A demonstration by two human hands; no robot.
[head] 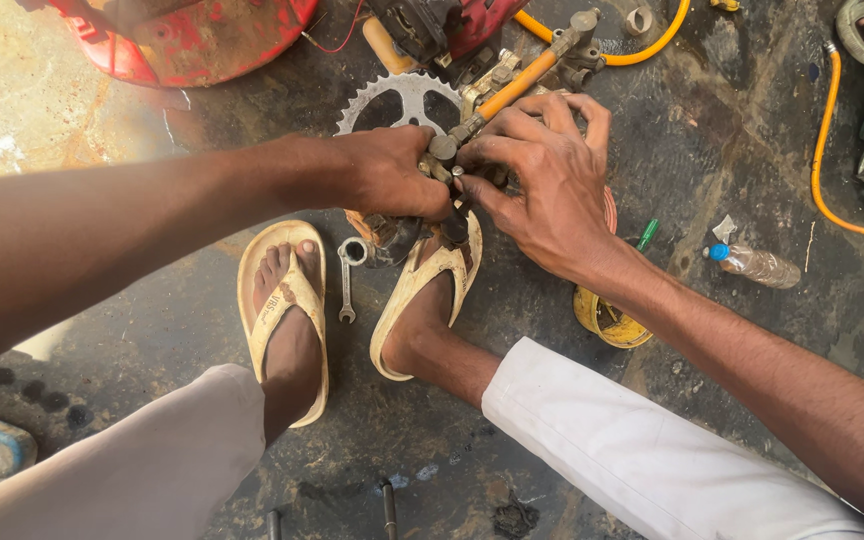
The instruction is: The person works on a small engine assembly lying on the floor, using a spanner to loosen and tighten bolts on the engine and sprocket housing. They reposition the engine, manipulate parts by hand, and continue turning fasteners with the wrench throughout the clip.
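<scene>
Crouched over a grimy workshop floor (712,130), a person works on a small metal part (444,150) held just above the sandalled feet. The left hand (387,175) is closed around the part's dark body, while the right hand (542,180) pinches a fitting at its top, fingers bunched together. The job appears to be at the fitting stage; the next move likely calls for a firm grip and a careful turn. A wrench (347,280) lies between the feet, a toothed sprocket (402,100), yellow hose (832,160) and plastic bottle (757,265) nearby.
</scene>
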